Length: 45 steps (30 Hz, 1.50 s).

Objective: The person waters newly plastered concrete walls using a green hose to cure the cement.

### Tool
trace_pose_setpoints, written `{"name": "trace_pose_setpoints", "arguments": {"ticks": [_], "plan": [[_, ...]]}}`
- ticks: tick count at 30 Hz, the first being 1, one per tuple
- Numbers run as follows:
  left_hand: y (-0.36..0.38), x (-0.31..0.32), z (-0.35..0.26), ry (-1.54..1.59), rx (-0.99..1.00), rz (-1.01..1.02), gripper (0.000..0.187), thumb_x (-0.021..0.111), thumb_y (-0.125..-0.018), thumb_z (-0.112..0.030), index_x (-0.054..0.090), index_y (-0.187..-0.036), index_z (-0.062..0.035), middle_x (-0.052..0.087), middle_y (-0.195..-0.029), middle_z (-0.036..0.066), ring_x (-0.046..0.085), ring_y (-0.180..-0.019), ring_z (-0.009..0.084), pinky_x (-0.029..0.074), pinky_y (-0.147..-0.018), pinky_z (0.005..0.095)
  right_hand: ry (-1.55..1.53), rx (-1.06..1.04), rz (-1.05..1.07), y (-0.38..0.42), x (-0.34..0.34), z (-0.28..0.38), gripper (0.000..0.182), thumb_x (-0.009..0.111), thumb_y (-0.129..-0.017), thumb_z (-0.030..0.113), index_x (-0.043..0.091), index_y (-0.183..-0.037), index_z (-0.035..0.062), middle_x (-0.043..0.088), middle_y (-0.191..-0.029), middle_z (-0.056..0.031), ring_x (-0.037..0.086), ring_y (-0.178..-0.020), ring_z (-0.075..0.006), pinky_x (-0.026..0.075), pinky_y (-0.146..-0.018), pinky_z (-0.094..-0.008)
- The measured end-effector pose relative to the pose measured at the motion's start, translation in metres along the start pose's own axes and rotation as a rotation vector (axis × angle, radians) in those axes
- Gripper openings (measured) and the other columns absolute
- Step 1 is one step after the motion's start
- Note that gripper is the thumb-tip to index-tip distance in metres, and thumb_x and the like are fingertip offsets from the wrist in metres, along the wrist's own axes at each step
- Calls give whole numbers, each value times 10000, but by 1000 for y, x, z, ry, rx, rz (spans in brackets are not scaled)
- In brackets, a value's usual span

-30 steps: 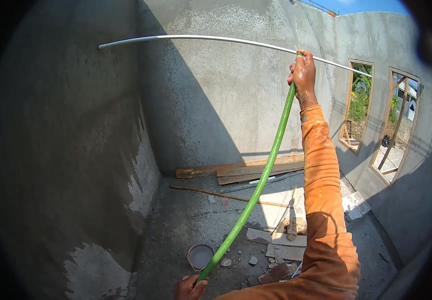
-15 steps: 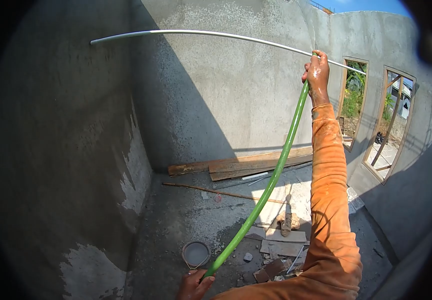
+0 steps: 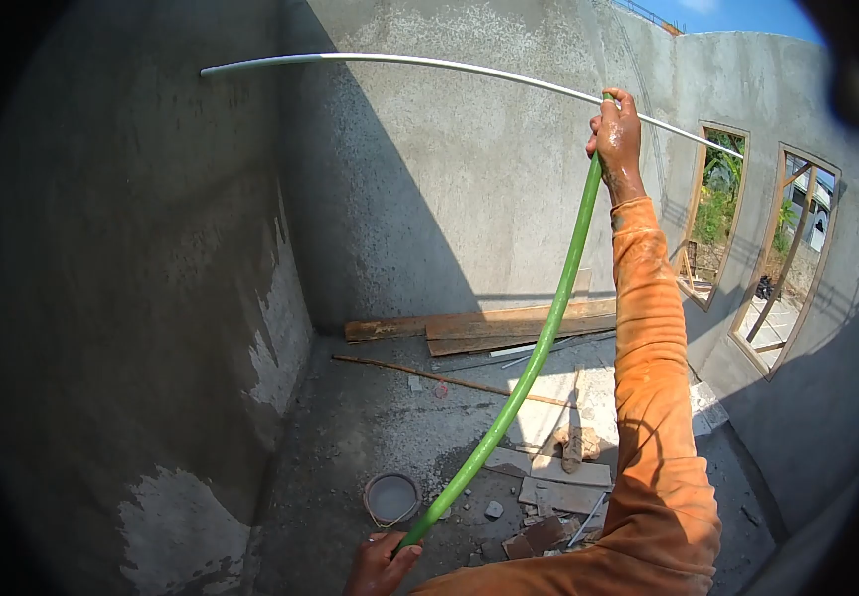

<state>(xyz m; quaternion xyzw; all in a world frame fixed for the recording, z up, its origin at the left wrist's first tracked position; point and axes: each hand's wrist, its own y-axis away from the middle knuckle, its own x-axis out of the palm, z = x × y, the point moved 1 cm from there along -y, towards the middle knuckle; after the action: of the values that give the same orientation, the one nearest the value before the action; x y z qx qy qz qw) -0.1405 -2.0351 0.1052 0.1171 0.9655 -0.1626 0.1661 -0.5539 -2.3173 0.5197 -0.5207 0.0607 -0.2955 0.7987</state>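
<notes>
A green hose [image 3: 532,370] runs diagonally between my two hands. My right hand [image 3: 616,139], raised high on an outstretched arm in an orange sleeve, is closed round the upper end of the hose. From that end a thin white arc [image 3: 469,69] crosses the view in front of the grey wall; whether it is water or a pipe I cannot tell. Low at the bottom, my left hand [image 3: 385,564] grips the lower part of the hose. Wet-looking dark patches mark the left wall [image 3: 151,248].
Wooden planks [image 3: 509,326] lie along the foot of the back wall, with a long stick [image 3: 449,379] before them. A bucket [image 3: 391,498] stands on the floor near broken tiles [image 3: 563,494]. Two window frames [image 3: 712,214] are set in the right wall.
My right hand and the hose's upper end have shifted slightly left and up. The white arc's left end has moved right, and the view has turned a little.
</notes>
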Motion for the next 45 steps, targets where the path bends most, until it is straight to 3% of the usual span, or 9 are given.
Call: {"name": "trace_pose_setpoints", "arguments": {"ticks": [12, 21, 23, 31, 38, 39, 45], "plan": [[34, -12, 4, 9, -45, -158, 263, 642, -976, -230, 701, -1117, -15, 647, -819, 134, 590, -766, 248, 461, -699, 394, -45, 20, 146, 26, 96, 19, 284, 444, -1040, 151, 517, -1299, 60, 527, -676, -3, 478, -393, -58, 431, -352, -223], [53, -18, 12, -37, -105, -268, 202, 646, -969, -199, 722, -1045, -28, 643, -763, 100, 578, -662, 223, 458, -625, 369, -179, 13, 265, 49, 172, 47, 284, 448, -1046, 166, 516, -1289, 37, 545, -689, -10, 492, -380, -60, 426, -347, -219], [56, -19, 5, -19, -118, -310, 188, 651, -965, -200, 715, -1009, -28, 621, -731, 110, 571, -644, 228, 449, -607, 375, -170, 25, 286, 54, 186, 57, 294, 434, -1017, 154, 551, -1267, 56, 554, -702, -33, 515, -411, -88, 466, -374, -258], [68, -17, 7, -89, -123, -376, 192, 662, -967, -211, 686, -950, -21, 587, -696, 140, 558, -636, 247, 437, -603, 396, -235, 16, 399, 72, 236, 84, 270, 432, -1024, 153, 553, -1249, 67, 552, -732, -40, 515, -442, -80, 479, -390, -252], [70, -9, 9, -117, -138, -424, 259, 650, -994, -276, 674, -938, -25, 571, -650, 108, 525, -577, 222, 425, -547, 386, -308, 33, 417, 74, 251, 88, 252, 450, -1001, 150, 575, -1203, 64, 557, -725, -55, 563, -479, -130, 517, -404, -287], [69, -7, 12, -127, -122, -393, 259, 650, -994, -276, 674, -938, -25, 571, -650, 108, 525, -577, 222, 425, -547, 386, -321, 21, 404, 73, 248, 85, 254, 449, -1026, 164, 550, -1237, 64, 549, -708, -46, 500, -396, -106, 453, -361, -268], [54, -9, 10, -74, -208, -310, 301, 625, -1015, -324, 674, -954, -33, 559, -635, 44, 506, -570, 149, 411, -522, 352, -272, 20, 282, 51, 197, 57, 256, 451, -1017, 163, 546, -1231, 59, 561, -730, -67, 511, -405, -112, 467, -367, -277]]}}
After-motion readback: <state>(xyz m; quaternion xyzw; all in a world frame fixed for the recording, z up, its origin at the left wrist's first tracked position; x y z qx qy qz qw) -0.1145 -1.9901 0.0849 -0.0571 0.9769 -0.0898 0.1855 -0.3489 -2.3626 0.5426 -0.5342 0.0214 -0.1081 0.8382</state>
